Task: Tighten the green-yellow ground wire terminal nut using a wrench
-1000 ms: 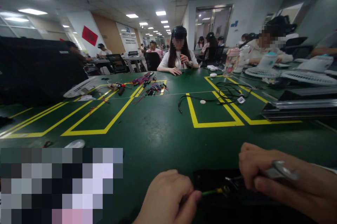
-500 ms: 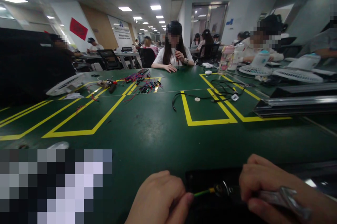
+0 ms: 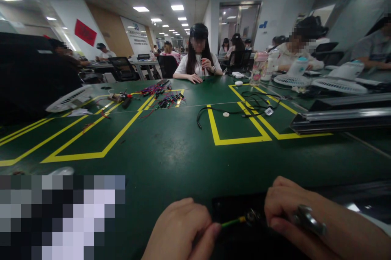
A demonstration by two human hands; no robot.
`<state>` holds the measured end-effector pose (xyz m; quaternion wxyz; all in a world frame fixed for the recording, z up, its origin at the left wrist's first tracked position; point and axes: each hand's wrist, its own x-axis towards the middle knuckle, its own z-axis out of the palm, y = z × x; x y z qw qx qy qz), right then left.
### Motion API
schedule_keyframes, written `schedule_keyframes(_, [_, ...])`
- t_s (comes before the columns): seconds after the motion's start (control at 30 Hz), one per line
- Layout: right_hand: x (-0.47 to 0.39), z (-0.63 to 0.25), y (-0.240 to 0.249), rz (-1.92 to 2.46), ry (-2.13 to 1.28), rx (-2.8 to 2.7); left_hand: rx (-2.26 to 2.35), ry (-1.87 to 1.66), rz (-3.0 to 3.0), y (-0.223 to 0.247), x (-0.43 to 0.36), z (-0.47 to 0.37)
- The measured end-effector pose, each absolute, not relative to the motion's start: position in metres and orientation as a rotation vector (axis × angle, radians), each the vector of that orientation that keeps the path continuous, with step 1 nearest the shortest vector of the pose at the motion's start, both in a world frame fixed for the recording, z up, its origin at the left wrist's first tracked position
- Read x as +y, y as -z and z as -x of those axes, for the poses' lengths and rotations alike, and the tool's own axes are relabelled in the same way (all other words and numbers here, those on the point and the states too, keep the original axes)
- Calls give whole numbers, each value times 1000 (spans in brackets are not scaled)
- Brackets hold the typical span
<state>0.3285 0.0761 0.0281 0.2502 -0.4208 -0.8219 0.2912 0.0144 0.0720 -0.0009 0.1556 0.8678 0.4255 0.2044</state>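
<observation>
You sit at a green table [image 3: 183,150] marked with yellow lines, a person across from you and loose cables [image 3: 256,105] between. Your right hand [image 3: 305,219] is clenched around a metal tool [image 3: 307,219], its tip meeting a green wire [image 3: 232,222] low at the table's near edge. Your left hand [image 3: 180,233] pinches the wire's other end between thumb and finger.

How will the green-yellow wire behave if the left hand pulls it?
Probably floppy: the green-yellow wire is thin and spans the gap between the left hand and the metal tool in the right hand. Likely very light. It may slip through the pinch, being so narrow.
</observation>
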Motion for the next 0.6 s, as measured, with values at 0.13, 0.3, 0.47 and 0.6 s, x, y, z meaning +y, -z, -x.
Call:
schedule_keyframes(0.13, [76,-327,-22,1177,-784,-2216,1215,-556,-2462,3,72,-12])
schedule_keyframes(0.3, [78,-319,-28,1032,-684,-2259,1201,-534,-2437,5,73,-11])
schedule_keyframes(0.47, [93,-316,-67,889,-715,-2585,1206,-546,-2442,3,73,-12])
schedule_keyframes(0.6, [111,-319,-86,784,-843,-2701,1199,-577,-2486,1,75,-14])
